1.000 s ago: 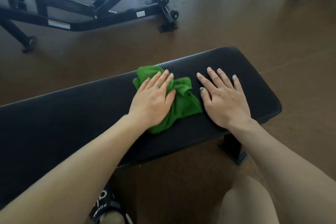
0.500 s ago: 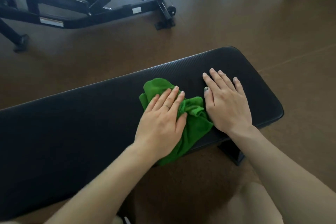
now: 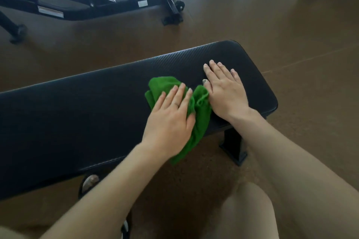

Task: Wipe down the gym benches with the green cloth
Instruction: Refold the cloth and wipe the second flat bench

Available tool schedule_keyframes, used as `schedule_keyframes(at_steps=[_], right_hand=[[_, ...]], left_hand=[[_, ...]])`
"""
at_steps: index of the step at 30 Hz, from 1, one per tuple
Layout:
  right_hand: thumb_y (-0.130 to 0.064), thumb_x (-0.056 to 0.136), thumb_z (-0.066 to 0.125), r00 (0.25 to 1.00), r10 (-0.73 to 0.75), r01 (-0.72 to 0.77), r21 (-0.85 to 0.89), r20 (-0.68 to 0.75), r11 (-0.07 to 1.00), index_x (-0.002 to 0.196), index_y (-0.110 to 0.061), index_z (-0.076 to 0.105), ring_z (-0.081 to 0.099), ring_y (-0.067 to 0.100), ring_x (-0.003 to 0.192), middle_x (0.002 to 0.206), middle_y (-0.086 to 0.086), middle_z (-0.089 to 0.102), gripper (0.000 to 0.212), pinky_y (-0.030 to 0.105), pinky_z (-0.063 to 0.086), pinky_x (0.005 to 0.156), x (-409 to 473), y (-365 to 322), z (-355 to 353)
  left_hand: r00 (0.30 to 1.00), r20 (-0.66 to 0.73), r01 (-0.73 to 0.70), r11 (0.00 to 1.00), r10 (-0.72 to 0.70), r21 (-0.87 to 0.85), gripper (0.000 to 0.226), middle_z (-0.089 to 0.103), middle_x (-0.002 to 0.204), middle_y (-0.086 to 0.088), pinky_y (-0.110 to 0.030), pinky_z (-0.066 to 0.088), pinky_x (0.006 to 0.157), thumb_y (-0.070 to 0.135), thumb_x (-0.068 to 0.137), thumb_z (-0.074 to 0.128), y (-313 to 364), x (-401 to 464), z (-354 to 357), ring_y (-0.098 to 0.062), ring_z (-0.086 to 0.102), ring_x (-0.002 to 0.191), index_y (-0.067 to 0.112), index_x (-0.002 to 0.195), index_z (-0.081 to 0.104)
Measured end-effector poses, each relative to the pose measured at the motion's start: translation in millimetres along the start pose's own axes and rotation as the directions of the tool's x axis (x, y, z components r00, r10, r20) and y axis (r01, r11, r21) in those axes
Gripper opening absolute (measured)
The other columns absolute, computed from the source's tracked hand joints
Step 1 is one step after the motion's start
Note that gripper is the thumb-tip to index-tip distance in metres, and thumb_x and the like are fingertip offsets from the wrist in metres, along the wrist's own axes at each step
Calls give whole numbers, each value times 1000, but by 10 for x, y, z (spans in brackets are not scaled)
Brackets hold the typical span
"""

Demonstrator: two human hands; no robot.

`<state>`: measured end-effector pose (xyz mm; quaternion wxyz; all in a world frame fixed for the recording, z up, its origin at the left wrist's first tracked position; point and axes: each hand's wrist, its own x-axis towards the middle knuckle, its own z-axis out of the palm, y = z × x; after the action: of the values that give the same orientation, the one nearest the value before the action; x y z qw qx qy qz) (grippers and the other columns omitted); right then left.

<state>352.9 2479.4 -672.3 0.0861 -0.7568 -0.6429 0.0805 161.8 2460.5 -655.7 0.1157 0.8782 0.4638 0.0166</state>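
At the far left the long black bench [image 3: 77,114] runs off the edge of the view, its padded top textured and matte, with another bench frame [image 3: 93,0] standing on the brown floor [image 3: 272,25] behind it. Moving right, the left hand [image 3: 171,120] lies flat on the green cloth [image 3: 200,122], fingers straight and together, palm pressing the cloth down onto the pad rather than pinching it. The cloth sits bunched near the bench's right end, part of it on the pad and its lower tail hanging over the near edge. It looks soft, light and limp, so it will likely fold and ride up under a push; a broad flat palm over the thickest bunch seems the best place to bear on it, gathering in the dangling tail so it does not drag off the edge. Just beside the cloth, touching its right fold, the right hand [image 3: 225,93] rests flat on the bare pad with fingers spread slightly, holding nothing and seemingly steadying the person. Farther right is the rounded end of the bench and its leg [image 3: 233,147] below.
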Motion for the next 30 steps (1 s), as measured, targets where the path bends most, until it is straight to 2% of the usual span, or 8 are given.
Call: schedule_keyframes(at_steps=[2, 4, 8, 10, 15, 19, 23, 30], right_hand=[[-55, 107, 19, 999, 14, -12, -46, 36, 999, 163, -39, 16, 1, 13, 158, 172, -8, 7, 58, 45, -1, 128, -6, 213, -74], [-63, 103, 16, 992, 123, -121, -51, 38, 991, 161, -45, 13, -2, 15, 158, 172, -10, 4, 61, 53, 0, 126, -33, 437, -133], [-63, 101, 15, 974, 228, -227, -64, 7, 972, 160, -47, 10, -2, 19, 159, 172, -10, 3, 61, 65, 17, 118, -48, 467, -145], [-63, 101, 14, 965, 263, -263, -61, -10, 963, 160, -48, 10, 0, 20, 158, 173, -6, 3, 61, 64, 24, 114, -50, 412, -139], [-69, 99, 14, 935, 351, -353, -36, -59, 935, 160, -47, 9, 3, 29, 158, 173, 4, 0, 65, 59, 23, 117, -18, 458, -84], [-66, 100, 18, 893, 440, -440, 29, -88, 898, 161, -42, 16, 17, 31, 156, 171, 11, 11, 66, 57, 27, 116, -30, 443, -68], [-61, 102, 19, 780, 603, -601, 70, -165, 796, 161, -38, 22, 45, 34, 137, 155, 13, 43, 63, 54, 37, 106, -115, 399, -46], [-49, 106, 21, 767, 608, -593, 135, -205, 794, 159, -36, 29, 56, 30, 121, 138, 9, 57, 55, 47, 43, 94, -96, 409, -106]], left_hand=[[1000, 15, -4, 1000, 3, 16, 67, 2, 171, 3, -36, -1, 129, 51, 104, 9, 87, -287, 33, -12, -3, 158, 23, 164, 9], [1000, 17, 20, 999, -20, 29, 68, -1, 171, 6, -35, -4, 128, 53, 102, 5, 97, -309, 48, -10, -6, 157, 25, 164, 6], [1000, 2, 30, 999, -30, -23, 61, -2, 172, 9, -33, -6, 128, 51, 107, 13, 21, 168, 14, -8, -7, 157, 29, 164, 6], [998, 16, 59, 998, -59, -21, 62, -2, 172, 7, -34, -6, 127, 52, 108, 18, 0, 488, -3, -10, -6, 157, 29, 164, 6], [997, -27, 73, 997, -73, 15, 78, -1, 172, 6, -38, -3, 128, 71, 99, 19, -8, 818, 48, -12, -5, 158, 30, 164, 7], [999, -18, 41, 999, -40, 23, 97, -1, 172, 3, -41, -2, 129, 86, 87, 13, -15, 766, 43, -14, -6, 158, 27, 165, 6], [1000, 6, -2, 999, 1, 50, 107, -4, 172, 0, -44, 0, 129, 92, 81, 10, -32, 834, 28, -16, -8, 158, 26, 165, 3], [993, 30, -115, 989, 113, 90, 97, -3, 172, -1, -43, 0, 129, 85, 89, 13, 5, 1080, 7, -19, -6, 159, 24, 165, 4]])
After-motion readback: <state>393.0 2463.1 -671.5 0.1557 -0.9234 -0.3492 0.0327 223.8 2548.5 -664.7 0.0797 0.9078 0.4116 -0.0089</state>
